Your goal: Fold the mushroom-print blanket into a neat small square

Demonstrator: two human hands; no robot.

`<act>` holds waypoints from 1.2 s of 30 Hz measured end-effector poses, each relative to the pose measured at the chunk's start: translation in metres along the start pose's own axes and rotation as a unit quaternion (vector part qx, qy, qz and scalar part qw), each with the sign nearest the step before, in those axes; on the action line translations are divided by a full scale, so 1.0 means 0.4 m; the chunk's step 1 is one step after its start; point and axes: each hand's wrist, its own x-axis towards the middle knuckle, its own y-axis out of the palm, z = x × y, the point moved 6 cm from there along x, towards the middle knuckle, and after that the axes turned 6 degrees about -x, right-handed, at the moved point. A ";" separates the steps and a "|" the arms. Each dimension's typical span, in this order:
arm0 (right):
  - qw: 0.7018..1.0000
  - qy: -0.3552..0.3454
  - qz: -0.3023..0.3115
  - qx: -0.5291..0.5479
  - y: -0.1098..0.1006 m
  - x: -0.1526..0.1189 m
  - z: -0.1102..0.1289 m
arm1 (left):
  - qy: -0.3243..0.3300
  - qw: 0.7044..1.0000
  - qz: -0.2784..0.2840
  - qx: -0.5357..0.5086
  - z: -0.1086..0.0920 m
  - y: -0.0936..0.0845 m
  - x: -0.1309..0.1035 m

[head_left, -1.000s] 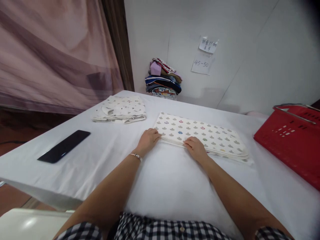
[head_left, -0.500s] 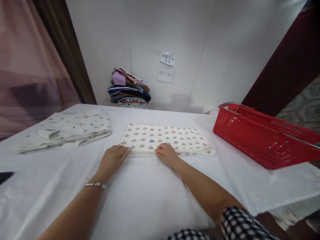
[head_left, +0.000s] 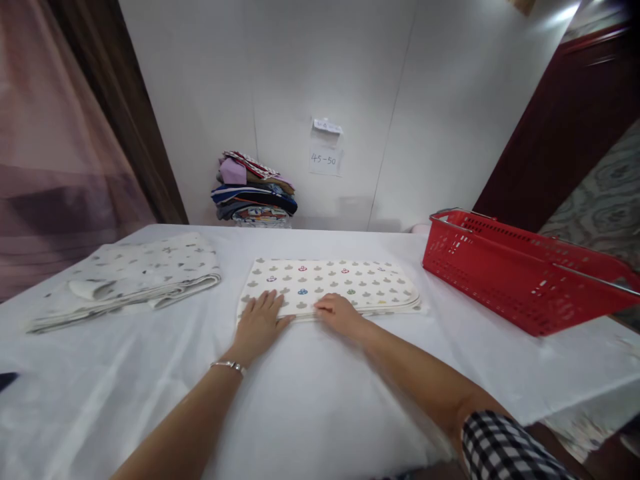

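Observation:
A white folded cloth (head_left: 330,283) with grey, red, blue and green mushroom-like prints lies in front of me as a long rectangle, its layers showing at the near edge. My left hand (head_left: 257,328) rests flat on its near left corner, fingers spread. At the middle of the near edge, my right hand (head_left: 341,315) is closed with bent fingers, gripping the upper layers. Its fingertips are slightly blurred. Left of my hands lies a second white cloth (head_left: 150,267) with small grey prints, loosely folded with one edge rolled over.
A red plastic basket (head_left: 520,273) with metal handles stands on the right of the white-covered table (head_left: 300,400). Behind the table's far edge rises a stack of folded fabrics (head_left: 255,190). A paper sign (head_left: 326,160) hangs on the wall. A dark object (head_left: 7,380) lies at the left edge.
My left hand has moved from the cloth's left front corner onto its top and spread flat. My right hand stays at the near edge. The whole view has shifted slightly.

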 end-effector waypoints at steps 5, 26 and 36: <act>0.992 0.103 0.025 -0.063 -0.071 0.043 -0.107 | -0.013 1.000 0.017 0.002 -0.011 -0.009 -0.003; 0.940 0.177 0.164 -0.240 0.010 0.193 -0.284 | -0.051 0.998 0.030 -0.009 -0.015 -0.001 -0.015; 0.944 0.145 0.178 -0.237 0.106 0.288 -0.191 | -0.059 0.998 0.025 -0.016 -0.017 0.001 -0.024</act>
